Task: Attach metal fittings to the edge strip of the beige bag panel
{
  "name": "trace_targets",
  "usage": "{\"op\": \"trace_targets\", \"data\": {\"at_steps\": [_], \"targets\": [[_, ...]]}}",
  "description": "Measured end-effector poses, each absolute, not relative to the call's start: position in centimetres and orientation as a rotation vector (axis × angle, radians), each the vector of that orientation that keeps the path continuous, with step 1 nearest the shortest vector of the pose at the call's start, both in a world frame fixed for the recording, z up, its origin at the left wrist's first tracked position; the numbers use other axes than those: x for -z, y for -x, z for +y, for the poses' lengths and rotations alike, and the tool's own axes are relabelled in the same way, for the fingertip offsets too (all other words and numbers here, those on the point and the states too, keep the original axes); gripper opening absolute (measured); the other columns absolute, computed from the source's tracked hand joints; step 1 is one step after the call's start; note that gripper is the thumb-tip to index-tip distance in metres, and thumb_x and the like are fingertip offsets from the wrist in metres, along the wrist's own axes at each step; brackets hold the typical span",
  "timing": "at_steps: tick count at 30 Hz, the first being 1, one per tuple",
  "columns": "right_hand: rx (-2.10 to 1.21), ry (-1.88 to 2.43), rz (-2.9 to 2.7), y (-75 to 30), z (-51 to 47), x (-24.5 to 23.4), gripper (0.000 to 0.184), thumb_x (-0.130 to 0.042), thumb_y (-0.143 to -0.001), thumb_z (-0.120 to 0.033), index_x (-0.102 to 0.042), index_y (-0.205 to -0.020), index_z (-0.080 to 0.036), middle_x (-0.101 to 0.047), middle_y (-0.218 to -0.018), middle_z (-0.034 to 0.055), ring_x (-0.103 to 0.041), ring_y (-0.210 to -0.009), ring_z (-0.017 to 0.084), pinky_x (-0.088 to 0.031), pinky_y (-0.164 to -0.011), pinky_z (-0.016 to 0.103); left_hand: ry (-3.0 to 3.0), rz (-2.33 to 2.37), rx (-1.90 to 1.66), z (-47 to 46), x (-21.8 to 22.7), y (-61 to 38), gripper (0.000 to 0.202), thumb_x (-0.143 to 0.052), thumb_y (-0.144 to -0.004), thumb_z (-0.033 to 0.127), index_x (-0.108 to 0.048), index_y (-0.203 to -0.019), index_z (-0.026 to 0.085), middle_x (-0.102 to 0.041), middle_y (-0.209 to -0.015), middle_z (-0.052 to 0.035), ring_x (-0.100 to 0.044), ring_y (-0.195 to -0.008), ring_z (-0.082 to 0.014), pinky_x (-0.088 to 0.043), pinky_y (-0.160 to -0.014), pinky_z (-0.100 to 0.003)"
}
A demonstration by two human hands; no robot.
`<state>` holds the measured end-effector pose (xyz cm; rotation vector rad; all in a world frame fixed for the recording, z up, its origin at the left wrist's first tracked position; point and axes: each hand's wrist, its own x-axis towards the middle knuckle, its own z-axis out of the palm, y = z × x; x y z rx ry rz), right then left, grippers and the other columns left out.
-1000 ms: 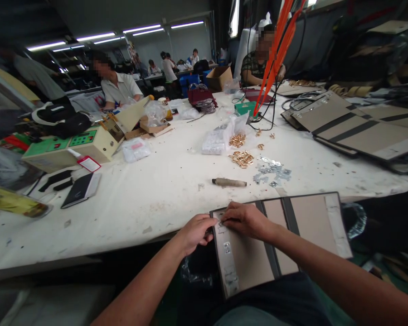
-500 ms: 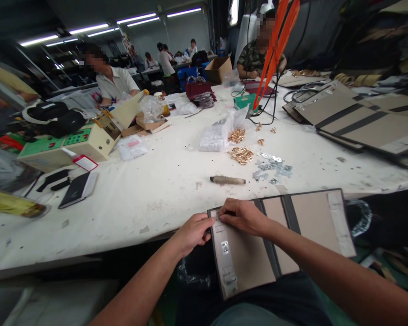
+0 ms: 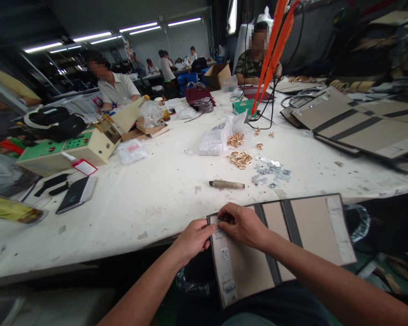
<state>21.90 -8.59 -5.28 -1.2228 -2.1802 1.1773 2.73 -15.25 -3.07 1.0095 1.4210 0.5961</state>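
Note:
Across my lap, against the table edge, lies a beige panel [image 3: 250,269] with dark borders and dark cross strips, which looks like an opened-out bag body. My left hand [image 3: 194,237] is closed on its upper left corner, thumb on top and fingers underneath. Beside that thumb, my right hand [image 3: 243,224] pinches with bent fingers at the same corner; what lies between its fingertips is too small and hidden to name. Lower on the panel's pale left strip sits a small metal plate [image 3: 225,253]. A plastic-wrapped loop [image 3: 361,222] sticks out past the right end.
Ahead on the white table [image 3: 149,194] lie a wrapped rod-like tool [image 3: 227,184], gold-coloured metal fittings [image 3: 240,159] and thin metal plates [image 3: 270,172]. Stacked panels [image 3: 357,124] stand at right, a green-topped machine [image 3: 71,149] at left. Orange straps [image 3: 270,59] hang down. Co-workers sit beyond.
The view has shifted slightly, so the panel and both hands appear a little lower. Both hands stay at the same corner, the right fingers slightly more bent.

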Motion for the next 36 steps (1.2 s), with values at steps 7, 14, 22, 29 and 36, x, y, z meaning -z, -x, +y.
{"op": "trace_targets", "data": {"at_steps": [7,14,22,29,36], "targets": [[-0.649,1.138,-2.339,-24.3,-8.1,4.0,0.053,-0.071,-0.080,-0.060,-0.069,-0.125,-0.032,-0.062,-0.128,0.0039,-0.058,-0.119,0.016,-0.045,-0.105,0.027,-1.230,1.412,-0.651,-16.4,1.5,-3.4,0.035,-0.053,-0.094,0.049,-0.061,-0.088,0.015,-0.045,-0.066,0.0017,-0.041,-0.057,-0.0105,-0.032,-0.053,-0.024],[-1.262,1.048,-2.543,-25.8,-6.2,-0.2,0.066,-0.070,-0.078,-0.066,-0.066,-0.131,-0.027,-0.070,-0.105,0.0022,-0.064,-0.089,0.009,-0.044,-0.075,0.014,-1.298,1.378,-0.656,-17.9,-0.6,-3.8,0.054,-0.057,-0.095,0.047,-0.057,-0.142,0.021,-0.059,-0.076,-0.0010,-0.045,-0.057,-0.0126,-0.037,-0.056,-0.025],[-1.332,0.919,-2.491,-20.7,-3.4,0.5,0.038,-0.067,-0.083,-0.036,-0.072,-0.117,-0.019,-0.068,-0.093,-0.0002,-0.054,-0.074,0.001,-0.036,-0.065,0.011,-1.260,1.393,-0.760,-14.3,2.2,-0.8,0.052,-0.057,-0.093,0.040,-0.056,-0.140,0.018,-0.062,-0.084,-0.0014,-0.048,-0.058,-0.0107,-0.041,-0.054,-0.024],[-1.215,1.160,-2.450,-18.0,-1.7,3.9,0.046,-0.062,-0.087,-0.046,-0.070,-0.128,-0.025,-0.070,-0.106,0.0015,-0.059,-0.082,0.003,-0.038,-0.074,0.013,-1.385,1.699,-0.658,-11.8,4.6,1.1,0.021,-0.056,-0.091,0.036,-0.063,-0.100,0.019,-0.063,-0.074,-0.0016,-0.057,-0.061,-0.0157,-0.037,-0.057,-0.026],[-1.069,1.306,-2.406,-16.6,-1.5,5.1,0.033,-0.065,-0.085,-0.043,-0.076,-0.110,-0.025,-0.069,-0.104,0.0012,-0.056,-0.084,0.004,-0.034,-0.074,0.014,-1.919,2.176,-0.712,-12.6,5.5,0.8,0.043,-0.066,-0.091,0.029,-0.058,-0.132,0.020,-0.062,-0.129,-0.0111,-0.056,-0.121,-0.0281,-0.045,-0.094,-0.037]]}}
